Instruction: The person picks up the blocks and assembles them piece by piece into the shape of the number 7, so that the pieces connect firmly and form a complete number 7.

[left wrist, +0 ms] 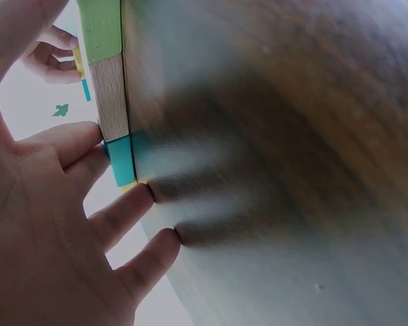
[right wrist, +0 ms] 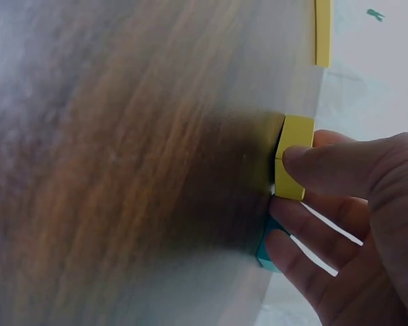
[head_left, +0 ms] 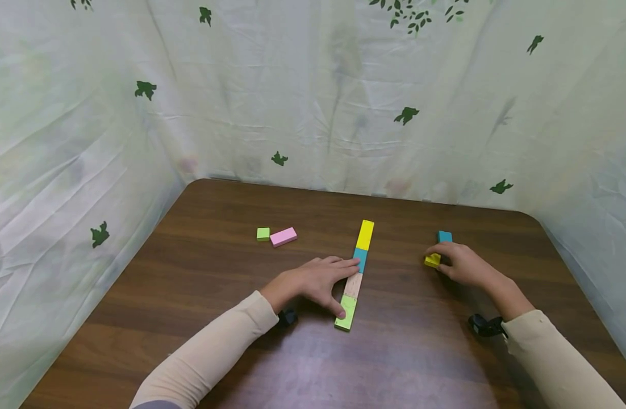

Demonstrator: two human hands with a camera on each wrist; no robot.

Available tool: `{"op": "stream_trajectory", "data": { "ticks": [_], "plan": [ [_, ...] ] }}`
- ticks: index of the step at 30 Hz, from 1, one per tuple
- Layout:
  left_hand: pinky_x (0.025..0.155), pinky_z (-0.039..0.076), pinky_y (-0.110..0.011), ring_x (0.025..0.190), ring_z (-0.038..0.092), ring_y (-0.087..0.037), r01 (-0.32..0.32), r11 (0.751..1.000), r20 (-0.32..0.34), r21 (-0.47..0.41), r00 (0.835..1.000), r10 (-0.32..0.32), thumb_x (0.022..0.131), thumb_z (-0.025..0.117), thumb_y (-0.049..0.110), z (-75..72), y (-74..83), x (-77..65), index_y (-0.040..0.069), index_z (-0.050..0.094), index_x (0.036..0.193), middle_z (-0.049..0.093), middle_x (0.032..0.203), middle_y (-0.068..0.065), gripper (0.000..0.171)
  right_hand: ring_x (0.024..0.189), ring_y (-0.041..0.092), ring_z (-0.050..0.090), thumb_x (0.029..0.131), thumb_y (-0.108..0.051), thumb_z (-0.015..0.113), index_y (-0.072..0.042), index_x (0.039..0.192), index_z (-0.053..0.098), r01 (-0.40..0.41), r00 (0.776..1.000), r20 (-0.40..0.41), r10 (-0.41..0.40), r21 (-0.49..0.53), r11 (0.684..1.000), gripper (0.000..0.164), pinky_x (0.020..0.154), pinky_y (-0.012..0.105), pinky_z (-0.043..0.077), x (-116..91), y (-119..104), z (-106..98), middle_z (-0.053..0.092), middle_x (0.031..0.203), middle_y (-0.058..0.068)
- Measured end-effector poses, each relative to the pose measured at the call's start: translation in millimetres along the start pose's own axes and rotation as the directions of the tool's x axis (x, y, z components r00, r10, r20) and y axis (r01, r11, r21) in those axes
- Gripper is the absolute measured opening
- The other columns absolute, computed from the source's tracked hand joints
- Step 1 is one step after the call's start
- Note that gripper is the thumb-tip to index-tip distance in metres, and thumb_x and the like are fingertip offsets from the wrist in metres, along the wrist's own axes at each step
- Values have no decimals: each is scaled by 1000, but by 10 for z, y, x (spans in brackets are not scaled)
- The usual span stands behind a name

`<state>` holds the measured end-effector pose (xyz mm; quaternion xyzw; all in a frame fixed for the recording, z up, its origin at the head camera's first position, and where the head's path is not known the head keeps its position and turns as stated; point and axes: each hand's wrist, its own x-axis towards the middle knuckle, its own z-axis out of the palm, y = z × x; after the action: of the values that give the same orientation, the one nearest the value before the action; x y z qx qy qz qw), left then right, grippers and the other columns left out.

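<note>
Four blocks lie end to end in a line: yellow [head_left: 365, 234] at the far end, then blue [head_left: 362, 255], plain wood [head_left: 353, 285] and light green [head_left: 348, 309] nearest. Along the left side of this line, my left hand [head_left: 318, 279] lies with fingers spread. Its thumb touches the green block and its fingertips reach the blue one. Over on the right, my right hand [head_left: 465, 264] pinches a separate yellow block [right wrist: 297, 132] between thumb and fingers, close over the tabletop. Another blue block [head_left: 445, 236] sits just behind that hand, partly covered by fingers in the right wrist view.
A small green block [head_left: 263, 234] and a pink block [head_left: 283, 237] lie close together at the back left of the brown wooden table [head_left: 216, 255]. Pale fabric [head_left: 313, 102] with green bird and leaf prints hangs behind the table and along its sides.
</note>
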<state>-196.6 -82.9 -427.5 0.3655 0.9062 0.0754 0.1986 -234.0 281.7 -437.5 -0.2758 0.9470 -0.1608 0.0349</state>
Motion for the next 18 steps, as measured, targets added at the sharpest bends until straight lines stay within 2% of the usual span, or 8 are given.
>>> {"op": "stream_trajectory", "data": {
  "ticks": [8, 11, 14, 18],
  "plan": [
    [117, 30, -53, 152, 24, -27, -6, 1000, -1, -7, 1000, 6, 78, 75, 58, -6, 5, -19, 24, 21, 160, 15, 168, 11, 104, 120, 43, 58, 90, 0, 67, -5, 125, 65, 8, 999, -51, -6, 38, 999, 36, 93, 58, 50, 22, -14, -33, 64, 128, 20],
    [117, 30, -53, 152, 24, -27, -6, 1000, -1, -10, 1000, 6, 78, 75, 59, -6, 5, -25, 24, 21, 160, 15, 168, 11, 104, 112, 39, 61, 90, -1, 67, -6, 127, 64, -6, 998, -55, 9, 49, 999, 38, 88, 53, 53, 44, -21, -79, 63, 126, 19],
    [117, 30, -53, 153, 24, -27, -6, 1000, -2, -9, 1000, 6, 78, 75, 59, -2, 3, -27, 25, 21, 160, 15, 168, 11, 104, 101, 33, 63, 89, -2, 68, -6, 128, 64, -12, 999, -45, 15, 51, 999, 39, 79, 46, 54, 61, -31, -123, 63, 116, 17],
    [117, 30, -52, 152, 24, -26, -7, 1000, -4, -7, 1000, 7, 78, 74, 60, 7, -10, -19, 25, 21, 160, 15, 168, 11, 104, 96, 29, 64, 89, -2, 68, -4, 128, 64, -3, 999, -47, 5, 58, 998, 39, 78, 44, 55, 89, -37, -158, 63, 110, 14]
  ]
}}
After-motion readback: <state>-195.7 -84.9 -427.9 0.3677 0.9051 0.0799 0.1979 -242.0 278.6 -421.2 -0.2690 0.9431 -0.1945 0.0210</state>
